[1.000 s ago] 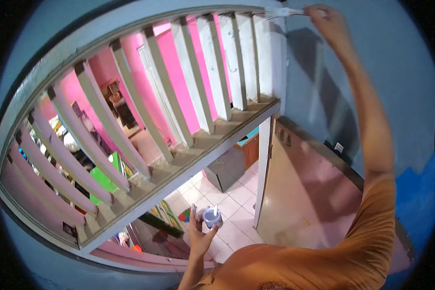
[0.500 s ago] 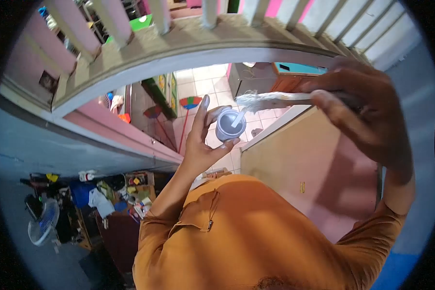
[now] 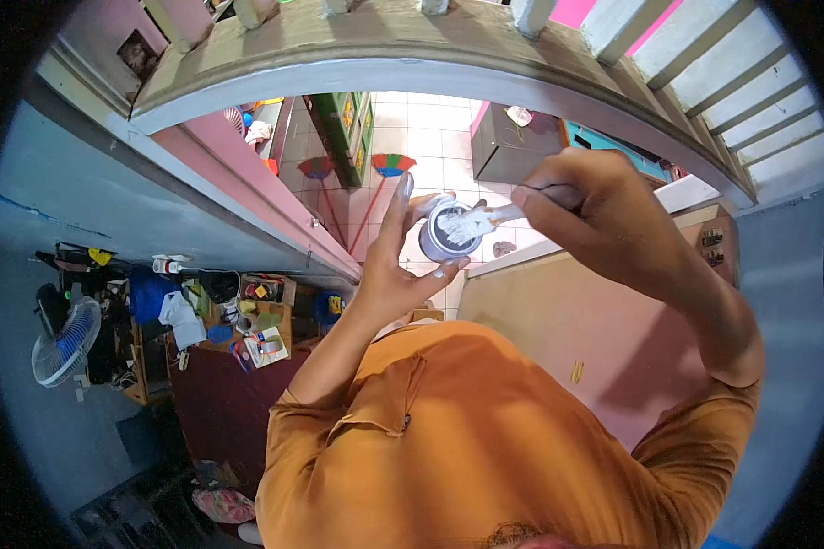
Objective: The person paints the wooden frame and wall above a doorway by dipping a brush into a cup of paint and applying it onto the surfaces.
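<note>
My left hand [image 3: 401, 261] holds a small grey-white cup [image 3: 438, 249] from its left side, with the thumb below and fingers behind it. The cup's open mouth faces up toward me. My right hand [image 3: 572, 203] is closed round the handle of a paintbrush [image 3: 485, 220]. White bristles, matted with paint, lie at the cup's mouth, over or just inside the rim; the exact depth is unclear. Whitish smears mark the fingertips of my left hand.
A wooden ledge [image 3: 412, 41] with upright slats arches above my hands. Behind the cup are a tiled floor, a broom [image 3: 393, 166] and a grey cabinet [image 3: 513, 146]. A door [image 3: 540, 302] stands at the right. Cluttered shelves and a fan [image 3: 67, 342] are at the lower left.
My right hand has come down from the top of the slats, bringing the brush to the cup. The view has tilted down. My left hand still holds the cup.
</note>
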{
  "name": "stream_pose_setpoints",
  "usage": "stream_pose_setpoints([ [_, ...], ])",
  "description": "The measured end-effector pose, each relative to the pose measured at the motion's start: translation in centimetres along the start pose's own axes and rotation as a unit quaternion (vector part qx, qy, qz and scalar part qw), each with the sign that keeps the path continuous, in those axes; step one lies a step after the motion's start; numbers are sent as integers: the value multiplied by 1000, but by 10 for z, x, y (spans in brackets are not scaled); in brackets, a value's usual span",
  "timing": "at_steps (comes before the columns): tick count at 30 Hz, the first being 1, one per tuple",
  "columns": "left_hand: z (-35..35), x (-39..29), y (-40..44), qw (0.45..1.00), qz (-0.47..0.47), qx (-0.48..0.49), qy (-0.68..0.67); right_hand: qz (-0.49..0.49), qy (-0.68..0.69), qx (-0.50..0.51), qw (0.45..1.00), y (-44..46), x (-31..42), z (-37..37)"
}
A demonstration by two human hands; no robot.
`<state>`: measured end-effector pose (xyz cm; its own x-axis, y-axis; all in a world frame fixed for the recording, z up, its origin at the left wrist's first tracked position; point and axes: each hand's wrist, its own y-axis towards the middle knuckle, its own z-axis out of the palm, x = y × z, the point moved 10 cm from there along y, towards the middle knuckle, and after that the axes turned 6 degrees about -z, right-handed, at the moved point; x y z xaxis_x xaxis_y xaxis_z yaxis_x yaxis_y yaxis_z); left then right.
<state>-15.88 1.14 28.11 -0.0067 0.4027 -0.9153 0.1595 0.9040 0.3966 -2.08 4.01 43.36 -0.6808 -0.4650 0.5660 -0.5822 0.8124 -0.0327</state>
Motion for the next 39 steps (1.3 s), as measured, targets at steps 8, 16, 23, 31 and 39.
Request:
stream_pose_setpoints([
  [8, -11, 2, -9, 999, -32, -11, 31, -184, -54, -27, 981, 24, 20, 37],
  [16, -31, -13, -13, 998, -7, -55, 12, -55, 78, -55, 994, 17, 4, -1],
  [23, -47, -36, -21, 997, -6, -72, 40, 71, 123, -2, 990, 10, -7, 6],
  [31, -73, -89, -39, 987, 26, -137, 76, 111, 312, -12, 943, 7, 2, 3],
  [39, -90, -179, -25, 985, 106, -124, 51, 33, 345, -78, 935, 11, 46, -46],
])
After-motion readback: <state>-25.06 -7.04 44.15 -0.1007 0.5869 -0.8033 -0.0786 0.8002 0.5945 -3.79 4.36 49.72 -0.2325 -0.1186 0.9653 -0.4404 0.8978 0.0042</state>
